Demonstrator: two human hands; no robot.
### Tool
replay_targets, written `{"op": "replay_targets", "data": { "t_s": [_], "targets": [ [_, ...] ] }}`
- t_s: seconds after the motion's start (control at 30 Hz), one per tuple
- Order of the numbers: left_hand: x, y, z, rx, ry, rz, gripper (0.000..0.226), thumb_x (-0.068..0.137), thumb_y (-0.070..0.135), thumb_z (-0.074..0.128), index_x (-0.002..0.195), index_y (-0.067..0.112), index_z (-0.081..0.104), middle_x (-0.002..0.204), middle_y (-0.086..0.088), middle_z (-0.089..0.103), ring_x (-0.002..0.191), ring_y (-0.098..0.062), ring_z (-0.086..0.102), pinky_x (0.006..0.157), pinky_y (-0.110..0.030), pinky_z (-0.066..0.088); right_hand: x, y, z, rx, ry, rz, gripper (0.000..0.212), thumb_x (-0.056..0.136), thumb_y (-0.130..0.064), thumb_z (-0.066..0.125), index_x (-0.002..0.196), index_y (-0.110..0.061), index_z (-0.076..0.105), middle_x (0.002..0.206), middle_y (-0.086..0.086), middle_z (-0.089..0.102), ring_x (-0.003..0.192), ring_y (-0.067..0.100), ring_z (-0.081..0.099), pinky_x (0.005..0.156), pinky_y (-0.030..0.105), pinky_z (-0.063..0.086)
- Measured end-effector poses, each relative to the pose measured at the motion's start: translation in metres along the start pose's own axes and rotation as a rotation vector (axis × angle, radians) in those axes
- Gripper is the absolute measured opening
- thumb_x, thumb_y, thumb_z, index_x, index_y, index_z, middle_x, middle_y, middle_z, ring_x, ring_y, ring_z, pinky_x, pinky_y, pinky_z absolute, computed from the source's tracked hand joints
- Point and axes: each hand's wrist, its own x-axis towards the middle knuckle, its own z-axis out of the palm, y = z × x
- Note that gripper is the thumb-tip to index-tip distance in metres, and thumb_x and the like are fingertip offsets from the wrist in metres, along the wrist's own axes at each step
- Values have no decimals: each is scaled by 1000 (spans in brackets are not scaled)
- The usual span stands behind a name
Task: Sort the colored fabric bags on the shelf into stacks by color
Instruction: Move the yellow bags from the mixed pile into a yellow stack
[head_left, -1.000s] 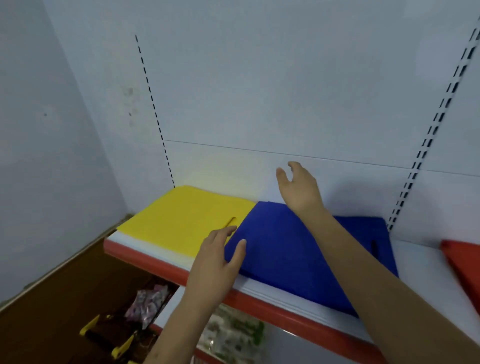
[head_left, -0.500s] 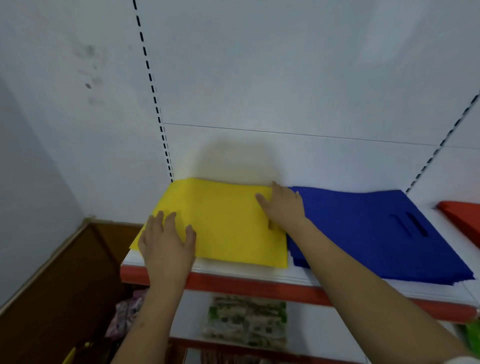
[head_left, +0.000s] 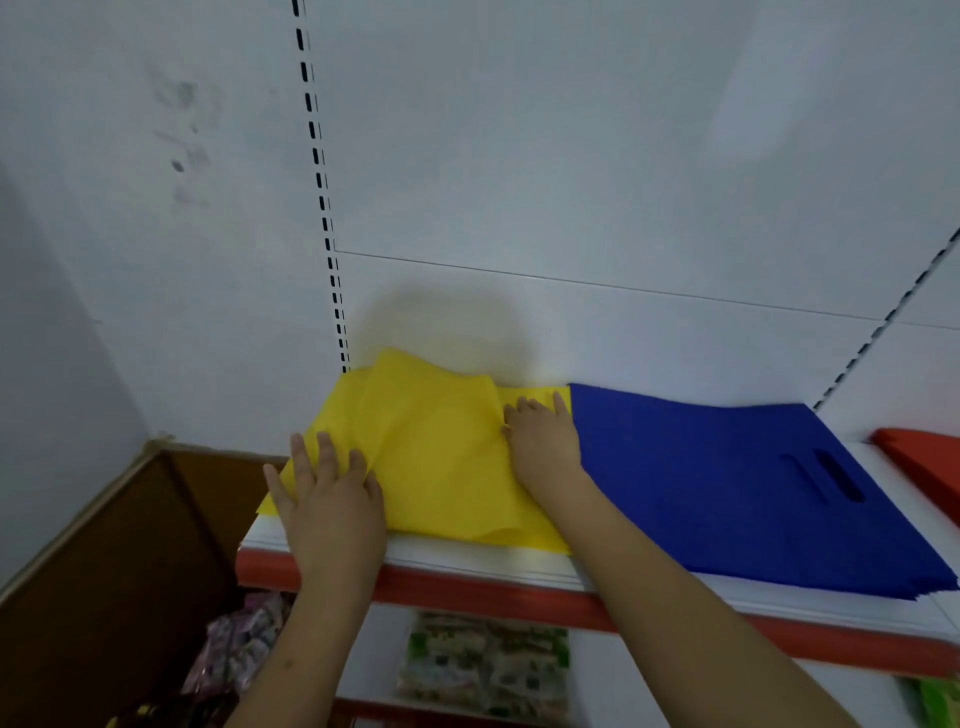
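Observation:
A stack of yellow fabric bags (head_left: 441, 457) lies at the left end of the white shelf (head_left: 519, 564). Its top bag is rumpled and raised at the back. My left hand (head_left: 327, 509) lies flat on the stack's front left corner, fingers spread. My right hand (head_left: 545, 441) presses on the stack's right side, fingers straight, beside the blue stack. The blue fabric bags (head_left: 727, 478) lie flat to the right, with slot handles showing. An orange-red bag stack (head_left: 924, 457) sits at the far right edge.
The shelf has an orange-red front lip (head_left: 493, 597) and a white back panel with slotted uprights (head_left: 322, 208). Packaged goods (head_left: 483, 670) lie on the lower shelf. A brown board (head_left: 119, 545) and a white side wall stand to the left.
The top yellow bag has bunched up and lifted at the back. My left hand slid further onto the yellow stack; my right hand stays on its right side.

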Motion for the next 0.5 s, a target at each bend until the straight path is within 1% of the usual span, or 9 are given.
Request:
{"op": "replay_targets", "data": {
  "t_s": [0.07, 0.1, 0.17, 0.2, 0.27, 0.33, 0.4, 0.43, 0.5],
  "targets": [
    [4, -4, -8, 9, -36, 22, 43, 103, 36, 37, 139, 22, 57, 163, -13, 18, 152, -35, -3, 118, -55, -11, 0, -3, -8, 18, -57, 18, 42, 107, -34, 26, 140, -22, 50, 152, 12, 40, 142, 31, 32, 121, 49, 4],
    [6, -5, -16, -47, -41, 26, 43, 104, 34, 36, 138, 19, 57, 163, -14, 17, 152, -35, -1, 119, -53, -9, -2, -4, -15, 64, -86, 47, 43, 107, -37, 27, 141, -24, 50, 156, 17, 31, 145, 36, 25, 120, 50, 5],
    [7, -9, -34, -306, -27, 21, 43, 106, 29, 37, 142, 13, 53, 161, -18, 23, 150, -36, 14, 122, -53, 6, -12, -4, -38, 303, -105, 106, 44, 107, -41, 28, 144, -26, 47, 161, 24, 11, 146, 44, 18, 118, 52, 17],
    [6, -10, -49, -508, -39, -9, 43, 106, 28, 39, 145, 13, 49, 159, -18, 29, 147, -35, 24, 120, -51, 18, -17, -3, -53, 466, -85, 112, 45, 107, -40, 29, 144, -22, 47, 160, 26, 14, 144, 44, 24, 114, 49, 27],
    [0, -11, -73, -901, -46, -52, 43, 106, 29, 42, 147, 20, 46, 152, -10, 43, 137, -30, 43, 109, -43, 37, -25, 0, -80, 794, -17, 128, 45, 106, -39, 35, 142, -14, 50, 151, 21, 39, 137, 37, 40, 106, 40, 38],
    [-5, -12, -91, -1158, -37, -54, 42, 105, 30, 44, 147, 32, 45, 150, 1, 47, 134, -23, 47, 107, -40, 41, -28, 8, -103, 1213, -34, 209, 56, 97, -44, 56, 143, -14, 49, 140, 11, 55, 126, 31, 54, 105, 42, 44],
    [-7, -10, -99, -1365, -80, -73, 44, 104, 28, 48, 145, 43, 44, 150, 10, 43, 132, -17, 46, 108, -43, 42, -34, 21, -118, 1648, -144, 329, 85, 76, -46, 80, 146, -11, 45, 135, 13, 60, 114, 30, 64, 96, 46, 54],
    [-7, -8, -101, -1434, -105, -93, 46, 103, 25, 51, 143, 47, 44, 147, 10, 45, 128, -15, 48, 104, -43, 44, -42, 30, -126, 1774, -187, 348, 84, 76, -41, 82, 143, -7, 46, 132, 14, 62, 113, 30, 65, 94, 45, 55],
    [-5, -3, -99, -1464, -133, -126, 55, 100, 17, 56, 143, 50, 43, 136, 5, 52, 116, -21, 56, 94, -47, 50, -58, 48, -138, 1861, -236, 364, 56, 86, -31, 74, 132, -4, 57, 125, 13, 67, 115, 29, 64, 94, 41, 54]
  ]
}}
